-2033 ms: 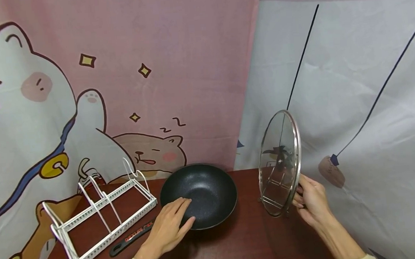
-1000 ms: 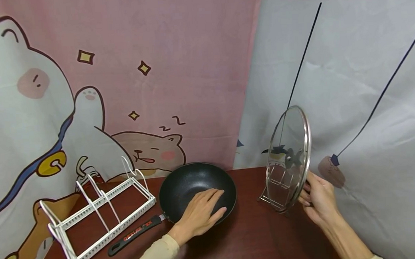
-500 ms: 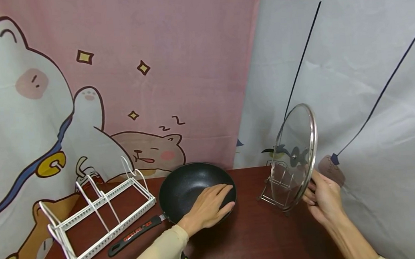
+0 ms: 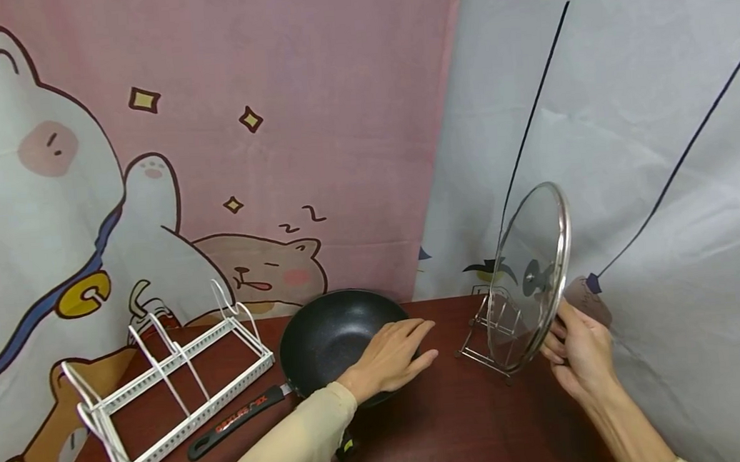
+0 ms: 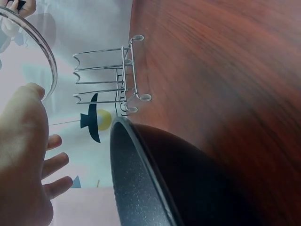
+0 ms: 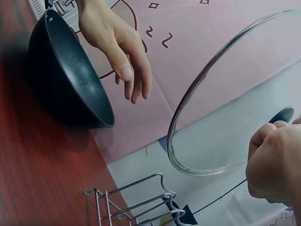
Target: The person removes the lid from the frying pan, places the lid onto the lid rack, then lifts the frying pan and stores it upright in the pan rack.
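My right hand (image 4: 583, 355) grips the rim of a glass lid (image 4: 564, 246), which stands on edge in the air. The lid has a steel rim and a dark knob (image 4: 531, 277) at its centre. My left hand (image 4: 388, 357) is over the right side of a black wok (image 4: 322, 334), its fingers loosely extended past the rim and holding nothing. In the left wrist view, the left fingers are above the wok rim (image 5: 141, 150), pointing towards the lid. The wok's handle (image 4: 236, 421) points to the front left.
A white rack (image 4: 197, 418) with upright dividers stands left of the wok. Behind the lid is a small metal wire rack (image 4: 478, 357), partly seen through the glass. Cartoon-printed cloth (image 4: 349, 118) hangs behind the dark red table (image 4: 461, 425).
My left hand has moved rightwards across the wok, from near its handle side to the right rim. My right hand has carried the lid to the right, exposing more of the wire rack.
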Action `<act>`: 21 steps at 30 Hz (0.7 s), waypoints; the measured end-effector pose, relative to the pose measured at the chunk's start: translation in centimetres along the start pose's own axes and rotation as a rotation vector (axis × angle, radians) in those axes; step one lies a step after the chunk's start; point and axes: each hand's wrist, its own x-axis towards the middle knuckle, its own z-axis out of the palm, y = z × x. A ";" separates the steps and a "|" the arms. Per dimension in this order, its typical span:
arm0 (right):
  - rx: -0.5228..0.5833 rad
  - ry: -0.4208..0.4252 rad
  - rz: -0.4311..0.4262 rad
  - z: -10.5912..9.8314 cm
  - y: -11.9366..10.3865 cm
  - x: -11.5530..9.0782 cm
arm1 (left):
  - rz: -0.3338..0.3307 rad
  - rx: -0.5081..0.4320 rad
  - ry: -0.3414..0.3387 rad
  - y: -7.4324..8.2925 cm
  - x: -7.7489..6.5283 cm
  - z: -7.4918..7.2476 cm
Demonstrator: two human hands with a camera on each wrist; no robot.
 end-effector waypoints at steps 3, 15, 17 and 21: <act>0.007 -0.010 -0.007 -0.2 0.0 0.0 | 0.004 0.005 -0.003 0.3 0.7 0.2; 0.019 -0.002 -0.024 -0.7 0.2 0.0 | -0.032 -0.072 -0.004 1.4 3.9 1.6; 0.019 0.000 -0.025 -0.7 0.2 0.1 | -0.040 -0.088 -0.002 1.6 4.4 1.9; 0.027 -0.009 -0.025 -0.7 0.1 0.1 | -0.081 -0.152 -0.013 2.2 5.3 2.2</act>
